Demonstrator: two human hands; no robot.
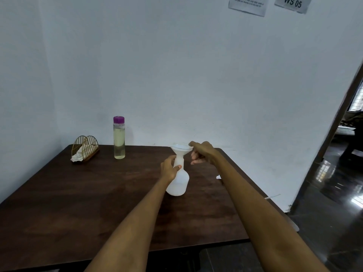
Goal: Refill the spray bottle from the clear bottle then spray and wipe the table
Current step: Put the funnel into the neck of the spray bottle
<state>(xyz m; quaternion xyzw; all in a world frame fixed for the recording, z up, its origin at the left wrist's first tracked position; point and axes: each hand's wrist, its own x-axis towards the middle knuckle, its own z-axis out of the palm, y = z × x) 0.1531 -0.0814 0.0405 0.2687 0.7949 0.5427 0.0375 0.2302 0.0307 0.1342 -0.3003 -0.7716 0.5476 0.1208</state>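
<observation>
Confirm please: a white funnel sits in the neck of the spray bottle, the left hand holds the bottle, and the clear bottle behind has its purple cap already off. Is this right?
Not quite. In the head view the clear bottle has its purple cap on, not off. The rest holds: the white funnel sits in the neck of the spray bottle, and the left hand holds the bottle.

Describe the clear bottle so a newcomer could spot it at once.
Start at the dark wooden table against the white wall. Along its far edge, just right of the gold wire napkin holder, stands the clear bottle, upright and untouched. It alone has a purple cap and pale yellowish liquid inside, unlike the white spray bottle topped by a funnel.
</observation>
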